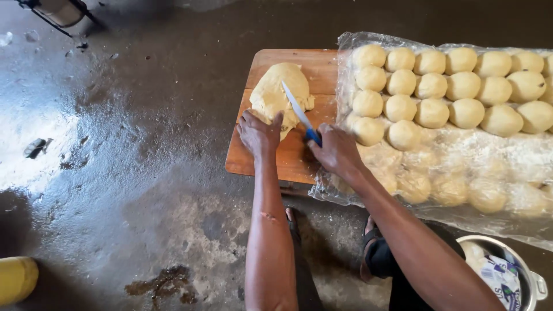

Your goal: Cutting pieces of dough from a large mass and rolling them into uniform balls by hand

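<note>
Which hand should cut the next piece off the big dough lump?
Probably the right hand: it grips the blue-handled knife, blade over the pale dough lump. The left hand steadies the dough.

We record one package: a crumpled white bag (502, 278) with blue and purple print, lying inside a round metal pot (533, 282) at 5 o'clock of the view. Its top edge is folded over. We find no separate labels, signs or screens anywhere else in the view.
</note>
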